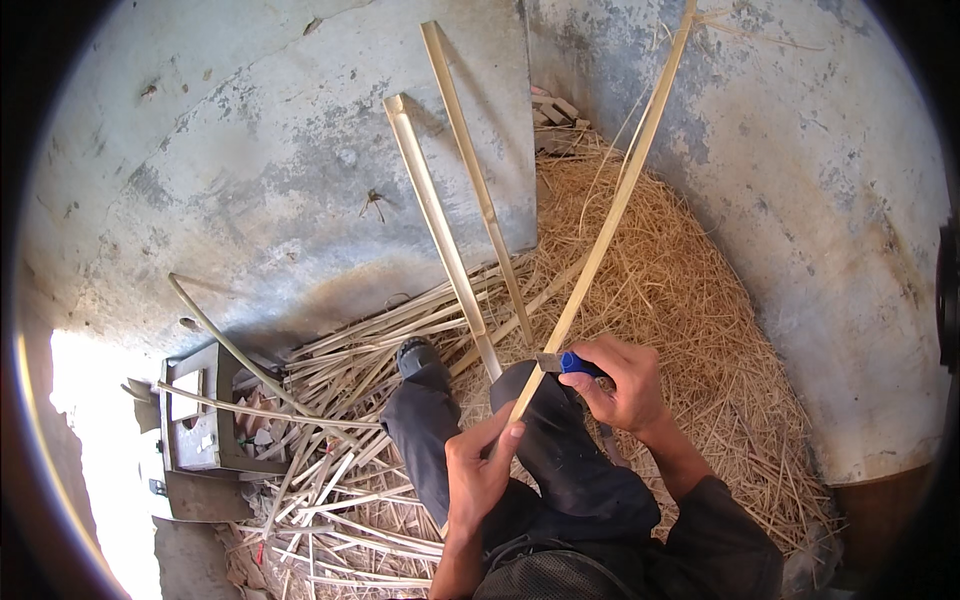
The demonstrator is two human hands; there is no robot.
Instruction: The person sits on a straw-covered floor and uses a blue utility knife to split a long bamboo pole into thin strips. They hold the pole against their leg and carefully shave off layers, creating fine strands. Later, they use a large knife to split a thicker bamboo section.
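Note:
A long split bamboo strip (604,240) slants from my lap up toward the top right, with thin shavings peeling near its far end. My left hand (478,470) grips the strip's near end between thumb and fingers. In my right hand (622,382) is a knife (582,366) with a blue handle. Its short, flat blade lies across the strip, just beyond my left hand and touching it. Both hands are over my dark trousers at the knee.
Two split bamboo pieces (440,220) lean by the grey wall (250,180). Pale strips (350,530) cover the floor at left, beside a metal box (200,410). A heap of shavings (680,280) fills the corner to the right. My shoe (420,360) rests among strips.

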